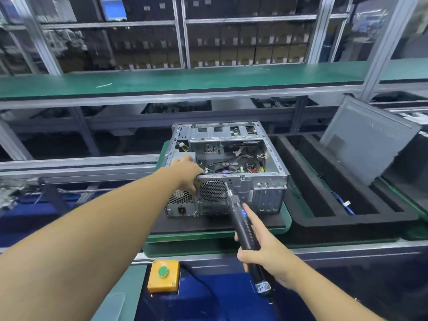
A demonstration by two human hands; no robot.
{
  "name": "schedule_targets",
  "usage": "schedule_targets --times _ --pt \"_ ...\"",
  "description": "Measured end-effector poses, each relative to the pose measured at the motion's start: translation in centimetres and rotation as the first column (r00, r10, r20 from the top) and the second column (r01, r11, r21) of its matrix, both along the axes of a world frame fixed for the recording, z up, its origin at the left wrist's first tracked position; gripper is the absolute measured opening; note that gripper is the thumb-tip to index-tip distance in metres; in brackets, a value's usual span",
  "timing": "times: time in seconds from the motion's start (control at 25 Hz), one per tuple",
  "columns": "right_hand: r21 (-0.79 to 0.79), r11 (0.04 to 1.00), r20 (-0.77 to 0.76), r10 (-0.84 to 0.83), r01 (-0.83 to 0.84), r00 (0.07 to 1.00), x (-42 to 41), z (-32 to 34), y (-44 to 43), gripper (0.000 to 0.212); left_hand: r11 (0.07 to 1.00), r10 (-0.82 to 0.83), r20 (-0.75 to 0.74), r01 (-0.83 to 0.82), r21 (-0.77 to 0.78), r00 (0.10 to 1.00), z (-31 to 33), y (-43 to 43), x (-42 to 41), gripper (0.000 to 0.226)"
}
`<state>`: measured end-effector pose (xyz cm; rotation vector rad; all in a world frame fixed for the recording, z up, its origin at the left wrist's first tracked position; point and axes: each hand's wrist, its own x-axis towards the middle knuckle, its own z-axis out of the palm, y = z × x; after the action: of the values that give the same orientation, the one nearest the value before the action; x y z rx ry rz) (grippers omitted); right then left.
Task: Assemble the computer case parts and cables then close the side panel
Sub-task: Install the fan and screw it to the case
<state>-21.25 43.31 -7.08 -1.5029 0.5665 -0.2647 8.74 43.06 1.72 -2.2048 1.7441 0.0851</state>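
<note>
An open grey computer case lies on its side on a green pallet, rear panel facing me, cables and board visible inside. My left hand rests over the case's top rear edge at the power supply, thumb down on the back panel. My right hand grips a black electric screwdriver, index finger stretched along its barrel. The bit touches the rear panel beside the round fan grille. A grey side panel leans upright to the right.
Black foam trays sit right of the case, one holding a blue cable. A yellow box with a green button is at the near bench edge. A green shelf and stacked boxes stand behind the conveyor.
</note>
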Motion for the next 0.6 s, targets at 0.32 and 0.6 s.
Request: schedule_targets --times 0.32,0.6 --pt "-0.014 0.996 -0.177 0.081 -0.084 0.981 2.1 -2.2 2.2 0.108 0.998 0.039 -0.078 -0.036 0.048 0.996 -0.2 -0.1 0.3 0.036" --pt "0.023 0.999 -0.215 0.049 -0.045 0.975 4.6 -3.6 4.0 0.112 0.999 -0.033 -0.08 0.034 0.016 0.996 -0.6 -0.1 0.5 0.042"
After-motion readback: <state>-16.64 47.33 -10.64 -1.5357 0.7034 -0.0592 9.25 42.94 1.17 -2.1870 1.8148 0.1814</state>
